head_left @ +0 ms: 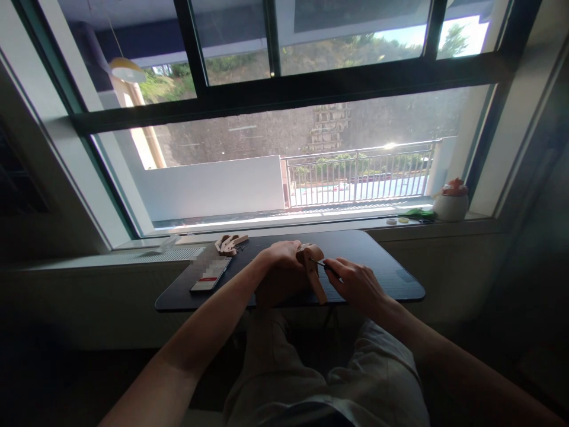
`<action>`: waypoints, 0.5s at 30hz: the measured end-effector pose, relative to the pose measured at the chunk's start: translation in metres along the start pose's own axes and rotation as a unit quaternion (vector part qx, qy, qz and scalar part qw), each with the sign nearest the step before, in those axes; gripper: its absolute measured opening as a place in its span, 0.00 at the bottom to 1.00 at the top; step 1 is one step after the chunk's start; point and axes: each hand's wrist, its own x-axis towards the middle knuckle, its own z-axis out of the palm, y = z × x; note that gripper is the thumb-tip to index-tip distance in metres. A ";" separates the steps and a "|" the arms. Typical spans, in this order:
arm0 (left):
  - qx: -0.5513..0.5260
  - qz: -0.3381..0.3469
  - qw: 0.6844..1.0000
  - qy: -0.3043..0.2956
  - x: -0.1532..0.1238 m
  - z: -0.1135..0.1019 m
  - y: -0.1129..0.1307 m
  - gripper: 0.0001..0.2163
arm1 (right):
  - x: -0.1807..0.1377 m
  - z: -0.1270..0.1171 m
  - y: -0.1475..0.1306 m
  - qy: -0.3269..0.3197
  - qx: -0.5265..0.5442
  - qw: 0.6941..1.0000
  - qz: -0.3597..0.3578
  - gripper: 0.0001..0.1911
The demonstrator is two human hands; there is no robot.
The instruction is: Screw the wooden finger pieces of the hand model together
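Note:
A brown wooden assembly with a curved top and a slanting leg-like strip stands at the near edge of the dark table. My left hand lies over its top from the left, fingers wrapped around the far side and partly hidden. In my right hand is a screwdriver with a dark handle. Its thin shaft points left, and the tip meets the strip's right face near the top. Below my left hand is a broad brown surface, in shadow; whether it belongs to the assembly I cannot tell.
Several light wooden pieces lie at the table's back left, with small dark bits beside them. A phone rests in front of these. On the windowsill stand a white pot and green leaves. The window rises behind the table.

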 end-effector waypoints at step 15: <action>-0.011 -0.014 1.000 -0.001 -0.006 -0.004 0.005 0.28 | -0.034 0.041 0.022 -0.084 0.181 0.970 0.140 0.16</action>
